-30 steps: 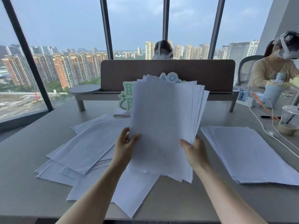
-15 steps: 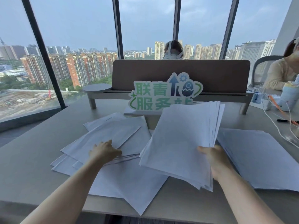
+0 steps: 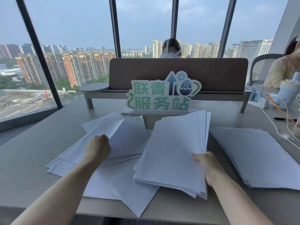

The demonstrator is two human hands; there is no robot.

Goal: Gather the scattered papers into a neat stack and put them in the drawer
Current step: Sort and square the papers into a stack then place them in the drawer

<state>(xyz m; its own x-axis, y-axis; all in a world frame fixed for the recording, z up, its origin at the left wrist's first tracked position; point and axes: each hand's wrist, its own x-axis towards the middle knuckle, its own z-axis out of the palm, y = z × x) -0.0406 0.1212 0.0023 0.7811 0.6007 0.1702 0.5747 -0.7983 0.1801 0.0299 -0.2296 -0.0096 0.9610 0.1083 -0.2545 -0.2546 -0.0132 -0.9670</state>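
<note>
The only readable text is on the die-cut sign (image 3: 162, 93) standing on the desk (image 3: 24, 159) in front of the brown divider (image 3: 178, 70). Its green characters read 联青 on the upper line and 服务站 on the lower. Beside the upper characters the sign shows a dark blue upward arrow, a small gear and a cracked egg. The papers (image 3: 172, 153) show no legible print.

We see our two arms bare from the bottom edge up to the wrists; no sleeve covers them here. Our left hand (image 3: 97, 149) and our right hand (image 3: 207, 166) are bare too, without glove. We notice no ring, watch or bracelet on them.
</note>
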